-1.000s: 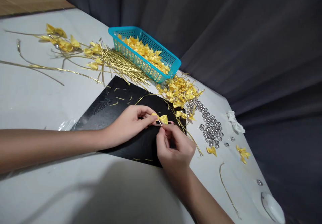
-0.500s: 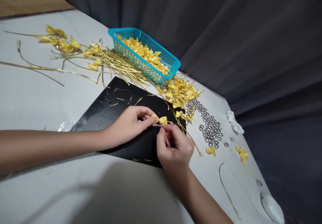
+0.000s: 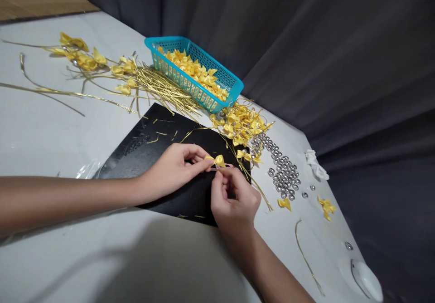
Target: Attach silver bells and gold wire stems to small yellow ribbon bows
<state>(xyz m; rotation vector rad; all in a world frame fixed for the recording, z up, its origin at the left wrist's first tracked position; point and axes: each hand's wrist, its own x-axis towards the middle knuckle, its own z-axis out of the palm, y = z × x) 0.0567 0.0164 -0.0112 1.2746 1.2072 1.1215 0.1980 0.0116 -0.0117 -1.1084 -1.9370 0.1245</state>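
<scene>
Over a black mat (image 3: pixel 136 149), my left hand (image 3: pixel 176 167) pinches a small yellow ribbon bow (image 3: pixel 220 160) between thumb and fingertips. My right hand (image 3: pixel 236 196) is closed just below the bow, thumb and index finger pressed together at its middle. A small shiny bit shows at those fingertips, too small to name. Behind the fingers runs a thin pinkish strip (image 3: pixel 229 165), mostly hidden. A gold cord (image 3: pixel 195 130) curves across the mat beyond the hands.
A blue basket (image 3: pixel 200 92) of yellow bows stands at the back beside a bundle of gold cords (image 3: pixel 163 87). To the right lie finished-looking bows (image 3: pixel 243 124), silver heart-shaped beads (image 3: pixel 285 173), a loose cord (image 3: pixel 306 257) and a white object (image 3: pixel 367 278). A dark curtain (image 3: pixel 322 53) hangs behind.
Both hands stay almost in place at the bow. The bow's right loop has tilted slightly upward, and the view has shifted a little.
</scene>
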